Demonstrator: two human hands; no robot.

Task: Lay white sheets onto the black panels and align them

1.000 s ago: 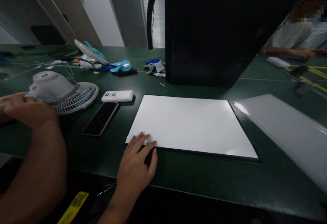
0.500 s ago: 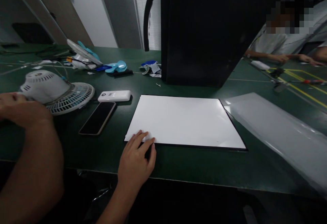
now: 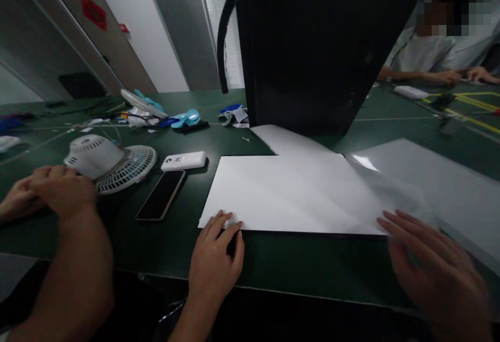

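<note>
A white panel (image 3: 281,196) with a dark edge lies flat on the green table. My left hand (image 3: 217,261) rests palm down at its near left corner, fingertips on the white surface. My right hand (image 3: 433,269) is at the lower right, blurred, with its fingers stretched over the near edge of a translucent film sheet (image 3: 410,186). The film lies partly over the panel's right half and reaches back to the black box (image 3: 312,55).
To the left, another person's arm and two hands (image 3: 58,191) work on a white fan housing (image 3: 105,160). A phone (image 3: 161,195) and a white power bank (image 3: 183,161) lie beside the panel. Blue fan parts (image 3: 183,118) sit further back. A second person sits far right (image 3: 441,55).
My right hand has come into view and the translucent film has shifted left over the white panel. My left hand stays on the panel's corner. The view tilted slightly upward.
</note>
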